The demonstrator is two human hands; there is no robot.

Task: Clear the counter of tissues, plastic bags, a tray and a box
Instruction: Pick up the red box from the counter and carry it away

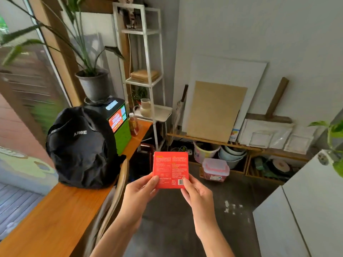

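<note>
Both hands hold a red box (170, 168) up in the air over the floor, off to the right of the wooden tabletop (55, 216). The left hand (138, 193) pinches the box's lower left corner, thumb on the printed face; the right hand (197, 193) pinches the lower right corner, thumb by the barcode. Each grip is clamped on the box, which stands roughly upright with its small print facing the camera; the lettering is too blurred to read. To the left of the grip, a black backpack (81, 147) sits on the tabletop. Beyond it stand a green and red carton (120, 127) and a bottle (133, 125) of what seems to be amber liquid.
</note>
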